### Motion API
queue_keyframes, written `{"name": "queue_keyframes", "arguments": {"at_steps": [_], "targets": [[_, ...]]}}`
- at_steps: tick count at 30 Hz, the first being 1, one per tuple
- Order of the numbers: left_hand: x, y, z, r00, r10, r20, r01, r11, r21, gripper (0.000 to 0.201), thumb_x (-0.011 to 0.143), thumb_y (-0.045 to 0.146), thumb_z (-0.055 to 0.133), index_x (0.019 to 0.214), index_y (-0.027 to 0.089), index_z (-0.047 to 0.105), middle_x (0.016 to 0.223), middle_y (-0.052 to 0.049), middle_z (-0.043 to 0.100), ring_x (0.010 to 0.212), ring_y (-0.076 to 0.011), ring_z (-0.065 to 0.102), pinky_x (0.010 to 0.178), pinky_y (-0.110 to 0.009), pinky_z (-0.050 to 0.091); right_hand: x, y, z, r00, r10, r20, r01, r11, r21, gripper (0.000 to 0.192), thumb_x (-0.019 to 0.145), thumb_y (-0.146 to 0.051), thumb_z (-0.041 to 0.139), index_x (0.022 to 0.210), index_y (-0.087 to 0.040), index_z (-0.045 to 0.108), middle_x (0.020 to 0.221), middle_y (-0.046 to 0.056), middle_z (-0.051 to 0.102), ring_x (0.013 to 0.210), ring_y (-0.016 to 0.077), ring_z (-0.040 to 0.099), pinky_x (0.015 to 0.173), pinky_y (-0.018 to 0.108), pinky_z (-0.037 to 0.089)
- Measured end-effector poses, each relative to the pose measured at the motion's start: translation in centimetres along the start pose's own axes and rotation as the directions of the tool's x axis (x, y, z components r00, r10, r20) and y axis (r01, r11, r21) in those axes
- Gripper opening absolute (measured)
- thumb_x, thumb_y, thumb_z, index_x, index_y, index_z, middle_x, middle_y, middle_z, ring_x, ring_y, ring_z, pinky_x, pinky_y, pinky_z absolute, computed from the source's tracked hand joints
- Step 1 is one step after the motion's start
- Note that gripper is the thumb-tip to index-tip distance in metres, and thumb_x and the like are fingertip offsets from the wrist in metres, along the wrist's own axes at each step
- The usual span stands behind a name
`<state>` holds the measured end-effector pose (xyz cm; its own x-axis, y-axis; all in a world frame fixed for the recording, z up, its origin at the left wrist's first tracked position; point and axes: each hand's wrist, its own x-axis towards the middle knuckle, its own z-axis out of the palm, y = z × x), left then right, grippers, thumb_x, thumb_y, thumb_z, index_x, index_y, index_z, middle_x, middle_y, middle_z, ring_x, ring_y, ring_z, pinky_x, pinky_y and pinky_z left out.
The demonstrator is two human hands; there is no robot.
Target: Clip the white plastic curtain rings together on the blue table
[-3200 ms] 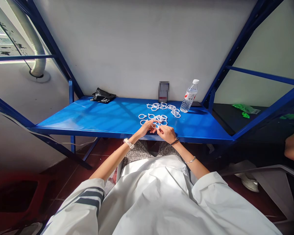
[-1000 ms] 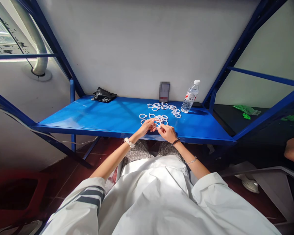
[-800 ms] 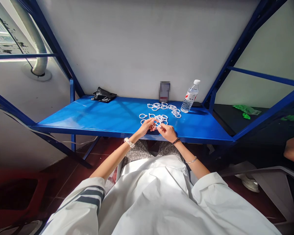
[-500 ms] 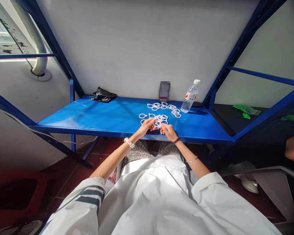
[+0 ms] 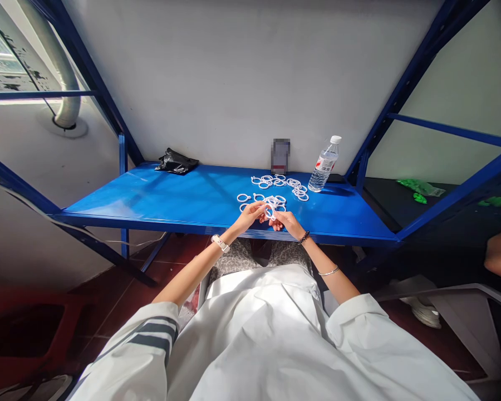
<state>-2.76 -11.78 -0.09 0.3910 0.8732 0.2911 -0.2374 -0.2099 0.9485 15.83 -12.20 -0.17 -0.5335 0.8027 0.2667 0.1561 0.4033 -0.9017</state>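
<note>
Small white plastic ring (image 5: pixel 269 211)

Blue metal shelf (image 5: pixel 183 200) carrying loose white plastic rings (image 5: pixel 275 199) near front edge, second ring cluster (image 5: pixel 290 184) further back, clear water bottle (image 5: pixel 323 166) upright at right rear, crumpled black bag (image 5: pixel 176 162) at left rear by wall
</note>
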Motion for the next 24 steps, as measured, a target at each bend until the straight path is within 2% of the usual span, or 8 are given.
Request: {"name": "queue_keyframes", "arguments": {"at_steps": [5, 11, 19, 24], "targets": [[0.06, 0.04, 0.06, 1.0, 0.007, -0.018, -0.006, 0.999, 0.039, 0.049, 0.077, 0.056, 0.066, 0.093, 0.011, 0.063, 0.062, 0.001, 0.058, 0.053, -0.0085, 0.052, 0.056, -0.023, 0.044, 0.02, -0.07, -0.28, 1.0, -0.01, 0.03, 0.009, 1.0, 0.022, 0.056, 0.085, -0.065, 0.047, 0.067, -0.015, 0.064, 0.056, 0.002, 0.06, 0.051, 0.0113, 0.054, 0.052, 0.024, 0.042], [0.07, 0.1, 0.11, 1.0, 0.012, -0.016, -0.011, 0.999, 0.04, 0.048, 0.077, 0.056, 0.066, 0.093, 0.011, 0.063, 0.063, 0.0, 0.059, 0.055, -0.0096, 0.052, 0.057, -0.024, 0.043, 0.13, -0.12, -0.6, 0.999, -0.03, 0.013, 0.03, 0.999, 0.046, 0.048, 0.083, -0.06, 0.055, 0.065, -0.016, 0.062, 0.055, 0.001, 0.059, 0.05, 0.0107, 0.053, 0.052, 0.025, 0.045], [-0.01, 0.64, 0.44, 1.0, -0.001, -0.017, 0.001, 1.0, -0.007, 0.053, 0.075, 0.058, 0.067, 0.099, 0.011, 0.062, 0.063, 0.001, 0.057, 0.054, -0.0082, 0.049, 0.057, -0.023, 0.042, 0.24, -0.08, -0.2, 0.997, -0.024, -0.08, 0.026, 1.0, 0.018, 0.04, 0.078, -0.055, 0.063, 0.064, -0.017, 0.061, 0.053, -0.001, 0.057, 0.048, 0.0107, 0.052, 0.05, 0.025, 0.044], [-0.01, 0.82, 0.44, 0.999, -0.036, -0.009, 0.036, 0.999, -0.006, 0.058, 0.073, 0.059, 0.069, 0.103, 0.009, 0.063, 0.067, -0.001, 0.059, 0.058, -0.0087, 0.051, 0.057, -0.022, 0.042, 0.11, 0.08, -0.14, 0.995, -0.033, -0.096, 0.034, 0.999, 0.003, 0.037, 0.078, -0.051, 0.065, 0.064, -0.017, 0.062, 0.054, -0.001, 0.057, 0.049, 0.0106, 0.052, 0.051, 0.025, 0.044]]}}
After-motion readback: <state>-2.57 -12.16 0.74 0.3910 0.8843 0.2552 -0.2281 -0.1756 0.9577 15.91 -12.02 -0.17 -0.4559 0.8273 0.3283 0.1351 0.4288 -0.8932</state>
